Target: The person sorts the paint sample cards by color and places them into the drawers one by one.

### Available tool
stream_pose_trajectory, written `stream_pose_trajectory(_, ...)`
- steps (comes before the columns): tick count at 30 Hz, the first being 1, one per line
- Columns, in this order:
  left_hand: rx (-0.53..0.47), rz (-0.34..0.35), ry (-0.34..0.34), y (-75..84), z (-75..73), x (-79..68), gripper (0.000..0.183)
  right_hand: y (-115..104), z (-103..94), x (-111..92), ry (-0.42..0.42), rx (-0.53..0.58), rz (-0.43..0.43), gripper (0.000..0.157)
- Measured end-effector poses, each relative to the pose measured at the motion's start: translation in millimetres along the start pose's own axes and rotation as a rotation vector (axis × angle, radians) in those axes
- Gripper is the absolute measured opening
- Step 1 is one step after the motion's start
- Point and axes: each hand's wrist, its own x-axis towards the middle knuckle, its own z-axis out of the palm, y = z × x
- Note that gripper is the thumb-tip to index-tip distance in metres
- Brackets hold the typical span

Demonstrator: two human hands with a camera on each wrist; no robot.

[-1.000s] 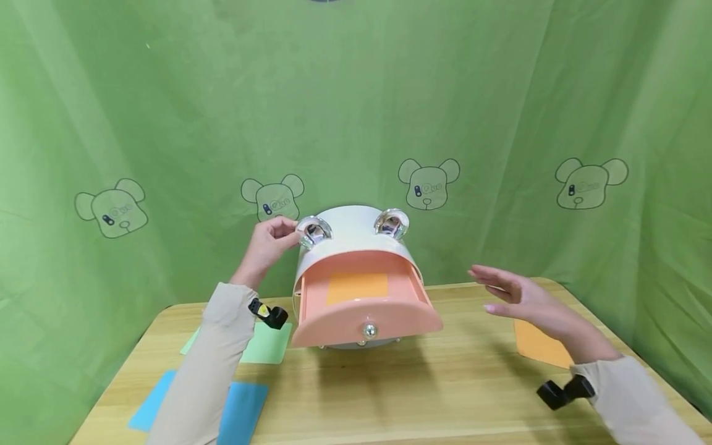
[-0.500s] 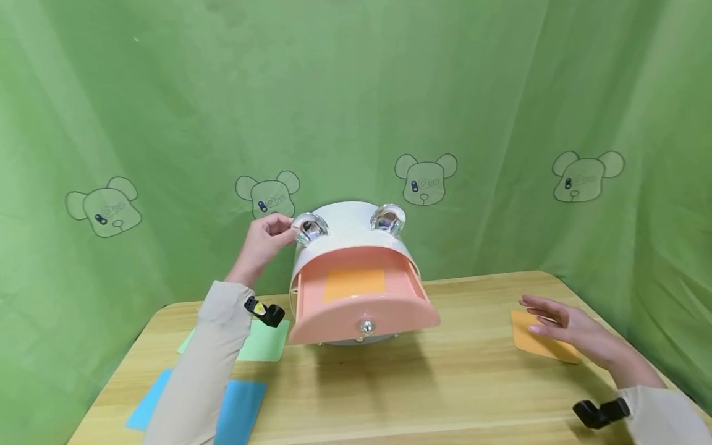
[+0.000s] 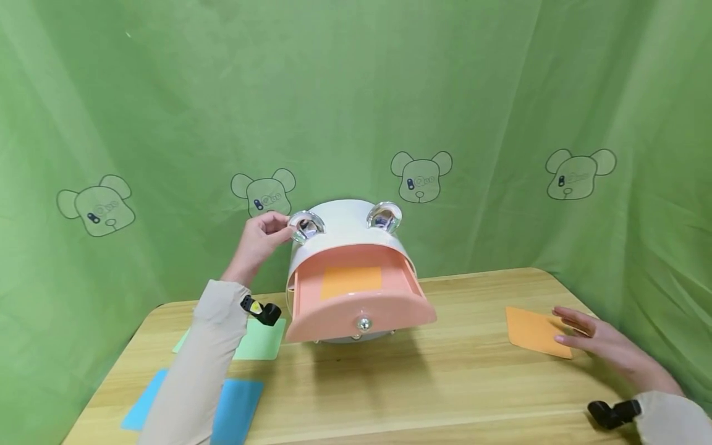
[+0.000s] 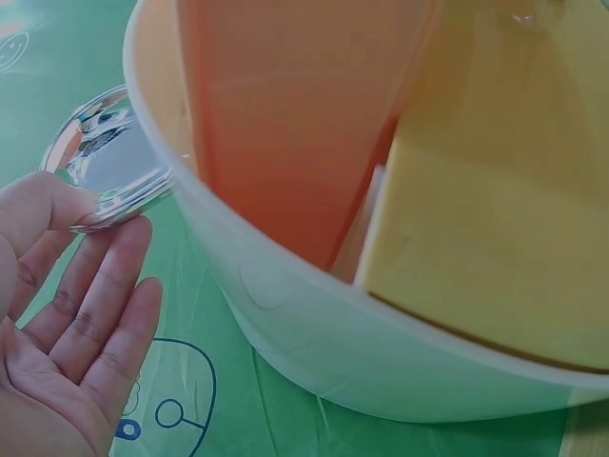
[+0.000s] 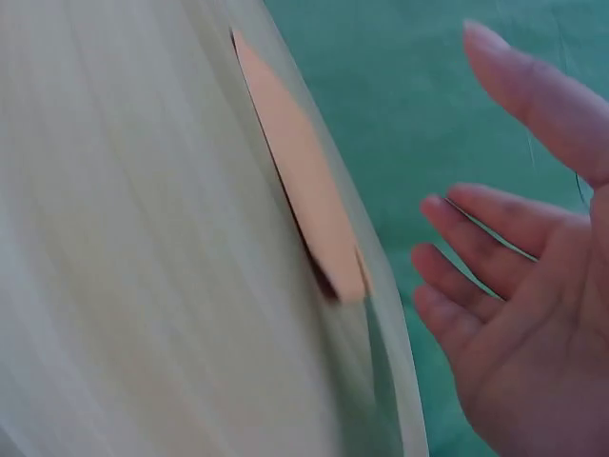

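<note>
Two bare hands show above the desk in front of us. With our left hand we pinch the rim of the left silver eye on the white box between thumb and finger; the left wrist view shows the lower fingers stretched out, while the tip behind the rim is hidden. That box stands in the middle of the desk, and its pink drawer sticks out toward us, with a round silver knob on its front. Inside lies an orange card, its near edge hidden by the drawer's front. The left wrist view cuts the box off at the top and right.

Our right hand is at the right side of the desk, thumb and fingers spread apart. From the head view its fingertips overlap the right edge of a second orange card on the desk; we cannot tell whether they touch. The right wrist view shows this card steeply slanted and blurred.

Over on the left, our left sleeve covers part of the green paper and the blue paper, so we cannot tell whether each is one sheet or two.
</note>
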Motion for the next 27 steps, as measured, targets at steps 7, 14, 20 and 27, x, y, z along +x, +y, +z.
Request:
stream_pose_trajectory(7,0.014,0.007,0.0,-0.5,0.0,0.0,0.012,25.4,-11.3,-6.7,-0.054,0.027,0.028,0.068)
stream_pose_trajectory(14,0.009,0.022,-0.002,-0.5,0.1,0.5,0.011,42.8,-12.8,-8.2,-0.078,0.064,-0.054,0.073)
stream_pose_trajectory(20,0.019,0.023,0.009,-2.1,-1.0,1.2,0.011,44.3,-9.1,-5.9,-0.068,-0.014,-0.108,0.08)
stream_pose_trajectory(27,0.017,0.022,0.005,-3.0,-0.8,0.9,0.012,47.8,-8.1,-2.5,-0.057,-0.022,-0.094,0.081)
